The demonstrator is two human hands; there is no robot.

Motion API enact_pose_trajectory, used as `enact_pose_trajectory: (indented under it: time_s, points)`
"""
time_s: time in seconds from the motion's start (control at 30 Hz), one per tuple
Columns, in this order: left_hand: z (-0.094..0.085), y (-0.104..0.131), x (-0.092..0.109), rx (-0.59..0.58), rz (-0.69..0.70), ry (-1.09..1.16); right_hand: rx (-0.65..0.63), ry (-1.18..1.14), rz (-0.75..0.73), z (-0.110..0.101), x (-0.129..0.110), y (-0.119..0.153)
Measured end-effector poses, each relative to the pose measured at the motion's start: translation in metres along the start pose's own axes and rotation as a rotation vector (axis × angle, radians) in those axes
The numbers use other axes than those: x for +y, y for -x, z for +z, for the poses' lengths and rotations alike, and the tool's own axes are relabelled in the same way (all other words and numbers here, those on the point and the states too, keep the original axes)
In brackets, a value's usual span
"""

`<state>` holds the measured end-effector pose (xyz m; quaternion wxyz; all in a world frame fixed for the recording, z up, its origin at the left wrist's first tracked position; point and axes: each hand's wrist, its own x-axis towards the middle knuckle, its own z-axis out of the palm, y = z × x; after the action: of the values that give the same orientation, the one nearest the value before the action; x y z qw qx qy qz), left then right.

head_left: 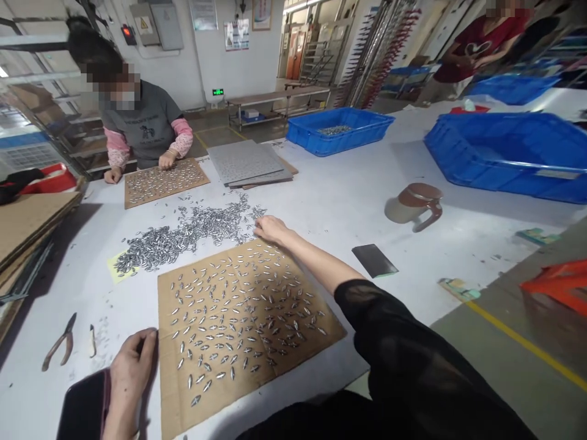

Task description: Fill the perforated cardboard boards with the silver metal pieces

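A brown cardboard sheet lies in front of me, dotted with many small pointed silver metal pieces spaced apart. Past its far edge spreads a loose heap of the same pieces. My right hand is stretched across to the heap's right end, fingertips pinched together low over the table; whatever is between them is too small to make out. Beside the sheet's left edge rests my left hand, fingers loosely curled, with nothing visible in it.
Left of the sheet lie pliers, a small pale tool and a phone. Opposite, a co-worker handles another filled sheet. Grey boards, blue bins, a lidded mug and a dark block stand further off.
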<state>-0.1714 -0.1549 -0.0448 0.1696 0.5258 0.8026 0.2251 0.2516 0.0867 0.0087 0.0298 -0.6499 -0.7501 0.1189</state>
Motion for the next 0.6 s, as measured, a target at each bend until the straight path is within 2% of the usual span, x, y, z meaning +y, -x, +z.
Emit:
enact_pose_trajectory:
  time_s: [0.1,0.23,0.33,0.6]
  points:
    - [0.002,0.002,-0.003,0.007,0.001,0.025,-0.06,0.016,0.069,0.005,-0.016,-0.039]
    - [0.002,0.005,-0.001,0.029,0.019,0.077,-0.065,0.004,0.038,0.022,-0.027,-0.068]
    - [0.001,0.009,0.003,0.044,0.035,0.094,-0.076,0.007,0.004,0.03,-0.03,-0.079]
    - [0.001,0.016,0.005,0.046,0.035,0.168,-0.114,0.096,0.057,0.033,-0.025,-0.091]
